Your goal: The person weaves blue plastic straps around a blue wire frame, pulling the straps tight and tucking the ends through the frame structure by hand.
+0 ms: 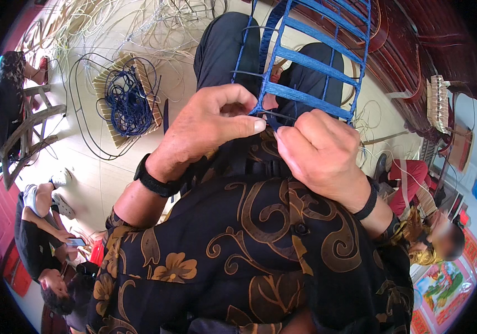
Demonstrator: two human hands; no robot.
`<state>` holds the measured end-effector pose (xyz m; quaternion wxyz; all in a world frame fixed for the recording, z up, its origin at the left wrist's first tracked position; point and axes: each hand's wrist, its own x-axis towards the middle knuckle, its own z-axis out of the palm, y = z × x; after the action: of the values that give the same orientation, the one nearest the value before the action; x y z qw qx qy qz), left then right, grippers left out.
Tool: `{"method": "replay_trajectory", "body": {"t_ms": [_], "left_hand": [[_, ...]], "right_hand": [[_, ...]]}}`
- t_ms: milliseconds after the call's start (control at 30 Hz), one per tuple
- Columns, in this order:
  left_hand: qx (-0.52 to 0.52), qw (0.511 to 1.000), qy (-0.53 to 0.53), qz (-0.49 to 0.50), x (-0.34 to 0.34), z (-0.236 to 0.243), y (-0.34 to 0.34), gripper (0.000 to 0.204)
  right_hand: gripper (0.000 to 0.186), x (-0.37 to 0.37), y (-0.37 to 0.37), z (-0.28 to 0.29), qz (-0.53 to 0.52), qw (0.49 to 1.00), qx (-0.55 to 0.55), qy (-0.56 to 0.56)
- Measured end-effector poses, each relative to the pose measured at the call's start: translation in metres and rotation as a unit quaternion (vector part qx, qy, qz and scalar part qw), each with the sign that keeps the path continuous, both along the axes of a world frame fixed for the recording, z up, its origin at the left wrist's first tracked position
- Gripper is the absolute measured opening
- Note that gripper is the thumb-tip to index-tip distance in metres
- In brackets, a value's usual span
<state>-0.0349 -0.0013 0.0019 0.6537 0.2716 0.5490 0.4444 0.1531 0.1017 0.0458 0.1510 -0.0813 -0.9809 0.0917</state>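
Note:
A ladder-like frame wrapped in bright blue strip lies across my knees, its crossbars running away from me. At its near left corner my left hand is closed, thumb and forefinger pinching the blue wrapping. A short dark blue strip comes off that corner toward my right hand. Those right fingers are curled tight, thumb pressed on the strip's end close to the frame's near bar. The fingertips of both hands are a small gap apart. What lies beneath my right fingers is hidden.
A tan slatted tray on the floor at left holds a tangle of blue cord. Loose pale strands spread across the floor beyond. Dark red wooden furniture stands at right, a wooden chair at left. People sit on both sides.

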Motion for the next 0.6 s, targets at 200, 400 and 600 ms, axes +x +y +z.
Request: {"method": "replay_trajectory", "body": {"t_ms": [200,400,600], "left_hand": [[-0.011,0.999,-0.048,0.008,0.007,-0.009,0.003,0.028],[0.017,0.991,-0.121,0.062,0.012,-0.009,0.004,0.022],[0.048,0.985,-0.134,0.099,0.020,-0.008,0.005,0.016]], "right_hand": [[0.013,0.003,-0.003,-0.014,0.002,0.999,0.037,0.026],[0.018,0.002,-0.001,-0.019,0.005,0.997,0.019,0.072],[0.011,0.001,-0.001,-0.021,-0.013,0.997,0.028,0.065]]}}
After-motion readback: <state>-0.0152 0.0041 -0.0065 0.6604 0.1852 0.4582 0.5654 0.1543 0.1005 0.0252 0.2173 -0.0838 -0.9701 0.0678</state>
